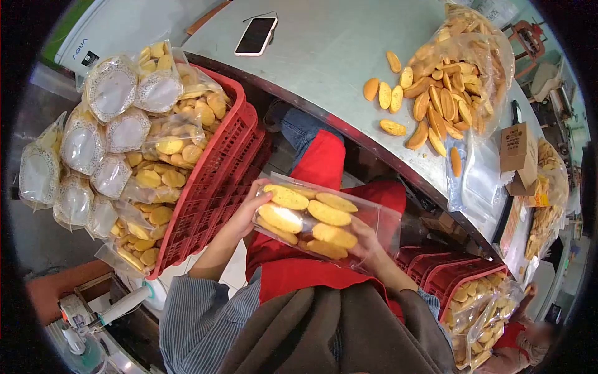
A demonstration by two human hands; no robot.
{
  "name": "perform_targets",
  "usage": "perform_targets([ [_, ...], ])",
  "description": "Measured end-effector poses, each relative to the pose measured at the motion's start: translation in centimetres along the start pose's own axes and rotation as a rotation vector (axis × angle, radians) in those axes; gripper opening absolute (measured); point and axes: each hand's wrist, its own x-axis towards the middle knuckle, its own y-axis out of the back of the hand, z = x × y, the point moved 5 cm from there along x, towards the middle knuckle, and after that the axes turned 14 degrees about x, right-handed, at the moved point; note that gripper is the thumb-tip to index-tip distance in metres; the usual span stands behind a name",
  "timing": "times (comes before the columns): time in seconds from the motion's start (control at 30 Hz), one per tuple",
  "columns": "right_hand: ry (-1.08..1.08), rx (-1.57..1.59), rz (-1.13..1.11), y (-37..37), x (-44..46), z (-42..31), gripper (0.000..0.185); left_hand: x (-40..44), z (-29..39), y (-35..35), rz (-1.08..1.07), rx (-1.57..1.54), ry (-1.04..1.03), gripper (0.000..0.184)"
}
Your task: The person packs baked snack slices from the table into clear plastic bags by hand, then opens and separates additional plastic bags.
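Note:
A clear plastic bag [311, 223] with several yellow oval cookies in it lies across both of my hands above my lap. My left hand [250, 209] grips its left end, with the thumb on top. At the right part of the bag, my right hand [367, 244] holds it from beneath, partly seen through the plastic. The bag's right end extends past the cookies. On the metal table [311, 56], loose cookies [443, 106] spill from a large open bag [492, 68].
A red crate [205, 168] at left holds filled bags with white round labels [111, 87]. Another red crate [448, 274] stands lower right. A phone [256, 35], empty plastic bags [483, 168] and a cardboard box [518, 149] lie on the table. Another person [520, 340] is at lower right.

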Motion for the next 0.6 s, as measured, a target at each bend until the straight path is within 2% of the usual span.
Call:
perform_targets([
  [0.03, -0.068, -0.075, -0.214, -0.3, 0.4, -0.5, 0.074, 0.3, 0.2, -0.2, -0.008, 0.005, -0.005, 0.049],
  [0.13, -0.059, -0.091, -0.288, -0.3, 0.2, -0.8, 0.075, 1.0, 0.8, -1.0, -0.035, -0.073, 0.09, 0.046],
  [0.23, -0.015, -0.073, -0.205, -0.3, 0.3, -1.2, 0.074, 1.9, 0.3, -0.9, -0.055, -0.101, 0.197, 0.045],
  [0.33, 0.061, -0.127, -0.037, 2.4, 1.0, -0.9, 0.073, 2.3, 0.6, -1.1, -0.034, -0.084, 0.216, 0.044],
  [0.43, 0.057, -0.035, -0.041, 3.4, 1.2, -0.6, 0.07, 3.0, 1.0, -1.1, -0.004, -0.063, 0.242, 0.044],
  [0.53, -0.063, 0.039, -0.13, 3.9, 1.5, -1.4, 0.07, 4.2, 0.6, -1.3, -0.069, -0.114, 0.262, 0.044],
  [0.6, -0.11, -0.132, -0.258, 2.4, 1.0, -1.6, 0.072, 4.4, 0.7, -1.5, -0.066, -0.101, 0.26, 0.047],
])
